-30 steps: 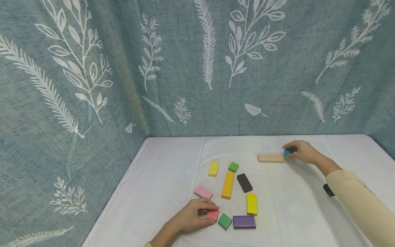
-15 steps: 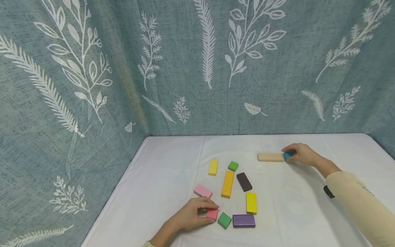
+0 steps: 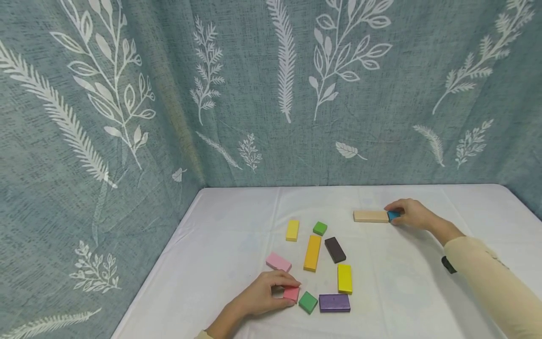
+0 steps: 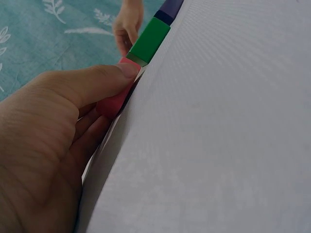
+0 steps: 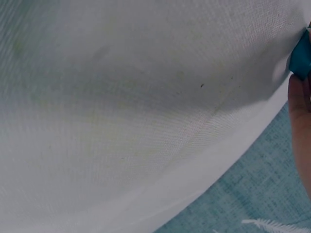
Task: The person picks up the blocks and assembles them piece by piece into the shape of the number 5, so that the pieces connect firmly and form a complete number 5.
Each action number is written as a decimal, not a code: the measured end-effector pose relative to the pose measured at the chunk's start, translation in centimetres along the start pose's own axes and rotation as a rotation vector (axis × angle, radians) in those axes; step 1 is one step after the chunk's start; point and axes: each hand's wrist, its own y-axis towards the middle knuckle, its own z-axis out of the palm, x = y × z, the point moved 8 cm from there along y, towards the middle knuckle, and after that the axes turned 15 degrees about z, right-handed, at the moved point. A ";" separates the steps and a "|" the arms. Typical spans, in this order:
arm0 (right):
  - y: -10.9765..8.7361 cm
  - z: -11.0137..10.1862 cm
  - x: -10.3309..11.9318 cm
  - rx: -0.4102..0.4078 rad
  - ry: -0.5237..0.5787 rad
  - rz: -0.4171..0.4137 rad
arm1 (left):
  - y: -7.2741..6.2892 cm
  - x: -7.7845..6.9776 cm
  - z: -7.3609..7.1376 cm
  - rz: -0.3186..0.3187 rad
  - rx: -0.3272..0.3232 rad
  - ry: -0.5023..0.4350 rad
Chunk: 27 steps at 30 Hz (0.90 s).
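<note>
At the back right of the table, my right hand (image 3: 412,214) pinches a small blue block (image 3: 393,215) between thumb and fingers. The block sits right at the right end of a long natural-wood block (image 3: 370,216), in line with it. Near the front, my left hand (image 3: 267,294) pinches a red-pink block (image 3: 291,294) on the cloth; in the left wrist view the thumb lies along the top of this red block (image 4: 116,97). A green block (image 3: 308,302) lies just right of it. The right wrist view catches only part of the blue block (image 5: 301,58) at its edge.
Beside the green block lies a purple block (image 3: 334,303). Farther back are two yellow blocks (image 3: 345,278), an orange one (image 3: 312,253), a dark brown one (image 3: 335,250), a small green one (image 3: 320,229) and a light pink one (image 3: 279,262). A teal curtain (image 3: 271,94) stands behind the white-covered table.
My right hand has brought the blue block slightly toward me and left, down against the end of the wooden block. My left hand stays on the red-pink block.
</note>
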 end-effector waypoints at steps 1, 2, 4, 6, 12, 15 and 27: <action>0.0 0.0 0.0 0.000 0.000 0.001 | 0.0 0.0 0.0 0.002 0.000 0.005; 0.0 0.0 0.0 -0.001 0.000 0.001 | 0.0 0.0 0.0 0.002 0.001 0.008; -0.1 0.0 0.1 -0.002 -0.002 -0.001 | -0.1 0.1 0.0 0.001 0.002 0.012; -0.1 0.0 0.1 -0.001 0.001 -0.002 | -0.1 0.1 -0.1 0.001 0.002 0.013; -0.1 0.1 0.0 0.005 0.008 -0.006 | -0.1 0.2 0.0 0.014 0.003 0.017; 0.0 0.1 -0.1 0.003 0.007 -0.004 | -0.1 0.2 0.0 0.016 0.000 0.018; -0.1 0.1 -0.1 0.000 -0.007 0.023 | -0.1 0.1 0.0 -0.004 0.003 0.023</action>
